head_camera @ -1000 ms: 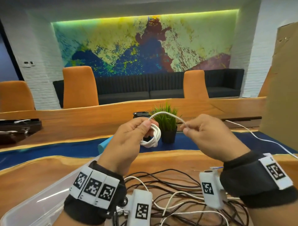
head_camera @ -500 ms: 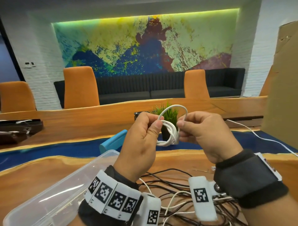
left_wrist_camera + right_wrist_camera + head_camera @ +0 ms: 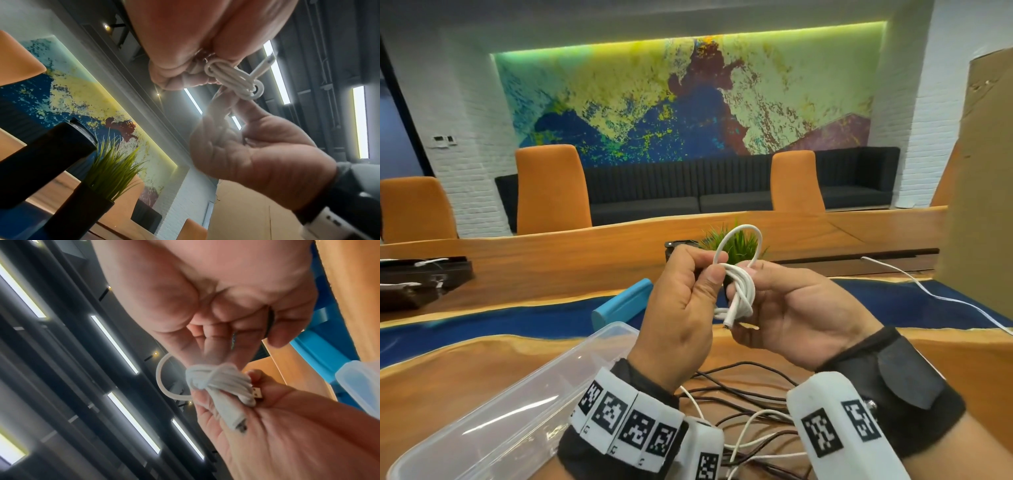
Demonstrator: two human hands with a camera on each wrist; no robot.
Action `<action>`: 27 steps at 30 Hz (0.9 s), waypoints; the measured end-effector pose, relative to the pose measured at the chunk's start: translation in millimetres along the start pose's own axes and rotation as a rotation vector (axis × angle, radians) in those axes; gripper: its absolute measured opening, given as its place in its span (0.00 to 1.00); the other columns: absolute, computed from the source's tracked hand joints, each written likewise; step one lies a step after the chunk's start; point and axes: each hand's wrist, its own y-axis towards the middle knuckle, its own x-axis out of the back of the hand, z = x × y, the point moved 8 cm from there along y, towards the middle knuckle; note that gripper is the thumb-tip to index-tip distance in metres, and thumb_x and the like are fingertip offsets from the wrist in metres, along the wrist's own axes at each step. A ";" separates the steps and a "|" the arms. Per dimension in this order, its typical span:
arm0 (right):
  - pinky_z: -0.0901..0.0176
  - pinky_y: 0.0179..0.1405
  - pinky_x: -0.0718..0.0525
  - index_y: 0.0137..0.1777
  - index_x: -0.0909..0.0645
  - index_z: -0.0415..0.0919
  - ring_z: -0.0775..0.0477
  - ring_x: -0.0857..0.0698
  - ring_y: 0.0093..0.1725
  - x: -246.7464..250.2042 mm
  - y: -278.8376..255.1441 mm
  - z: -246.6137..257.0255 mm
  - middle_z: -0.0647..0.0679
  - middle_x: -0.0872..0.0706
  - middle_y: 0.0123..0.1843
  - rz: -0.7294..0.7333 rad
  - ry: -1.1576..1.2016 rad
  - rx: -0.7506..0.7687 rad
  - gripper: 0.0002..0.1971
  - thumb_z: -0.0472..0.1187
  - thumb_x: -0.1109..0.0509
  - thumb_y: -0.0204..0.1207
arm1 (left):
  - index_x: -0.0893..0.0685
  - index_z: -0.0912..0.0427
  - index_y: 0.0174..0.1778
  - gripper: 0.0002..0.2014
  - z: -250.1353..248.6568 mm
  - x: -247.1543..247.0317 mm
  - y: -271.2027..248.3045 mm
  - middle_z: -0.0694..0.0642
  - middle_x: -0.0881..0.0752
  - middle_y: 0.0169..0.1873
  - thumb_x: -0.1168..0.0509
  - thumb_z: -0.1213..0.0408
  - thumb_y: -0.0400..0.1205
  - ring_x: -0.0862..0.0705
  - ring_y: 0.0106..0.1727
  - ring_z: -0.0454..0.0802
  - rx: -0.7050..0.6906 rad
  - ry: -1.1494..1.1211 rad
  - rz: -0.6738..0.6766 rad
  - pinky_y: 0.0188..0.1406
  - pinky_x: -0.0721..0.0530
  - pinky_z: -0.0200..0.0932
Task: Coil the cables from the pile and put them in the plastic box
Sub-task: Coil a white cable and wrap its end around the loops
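**Tail end being wrapped round the coil**

The thin white coiled cable [image 3: 736, 287] is pinched by the left hand [image 3: 681, 308] and gripped by the right hand [image 3: 787, 308] above the clear plastic box [image 3: 500, 411] (still empty). The stretched tail seen a second ago has been looped round the bundle; boxing seems close.

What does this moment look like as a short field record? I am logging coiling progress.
cable in hand: white USB cable, wound into a small bundle, one loop standing above it
left hand: pinches the bundle
right hand: holds the bundle's other side
plastic box: clear, on the table at lower left, no cable visible inside
pile: black and white cables, uncoiled, under the wrists
stage: bundle not yet boxed
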 end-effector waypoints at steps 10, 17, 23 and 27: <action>0.44 0.49 0.19 0.43 0.16 0.39 0.46 0.15 0.48 -35.3 -13.3 -6.4 0.43 0.17 0.44 0.270 -0.193 -0.021 0.18 0.54 0.21 0.66 | 0.21 0.47 0.55 0.06 -10.2 7.0 -1.9 0.49 0.14 0.47 0.40 0.56 0.85 0.14 0.48 0.51 -0.082 0.055 -0.083 0.44 0.12 0.54; 0.60 0.26 0.14 0.68 0.21 0.47 0.46 0.13 0.32 -4.6 -12.8 28.4 0.39 0.09 0.46 -0.078 -0.637 0.191 0.15 0.34 0.36 0.84 | 0.19 0.52 0.57 0.06 0.1 25.2 4.5 0.48 0.12 0.47 0.38 0.57 0.87 0.13 0.48 0.47 -0.053 0.146 -0.187 0.44 0.13 0.45; 0.65 0.22 0.18 0.52 0.15 0.45 0.52 0.16 0.27 17.7 -35.6 88.2 0.44 0.11 0.40 -0.392 -0.916 0.663 0.10 0.35 0.38 0.85 | 0.26 0.42 0.61 0.14 5.7 20.6 9.6 0.46 0.16 0.38 0.32 0.62 0.84 0.16 0.38 0.40 0.054 0.254 0.013 0.38 0.18 0.35; 0.66 0.35 0.15 0.52 0.16 0.51 0.54 0.14 0.40 -12.8 -41.3 83.6 0.53 0.13 0.42 -0.292 -1.159 0.853 0.09 0.38 0.36 0.84 | 0.18 0.41 0.61 0.12 3.1 -1.6 3.9 0.41 0.17 0.45 0.33 0.55 0.82 0.18 0.46 0.39 -0.001 0.569 0.263 0.48 0.15 0.45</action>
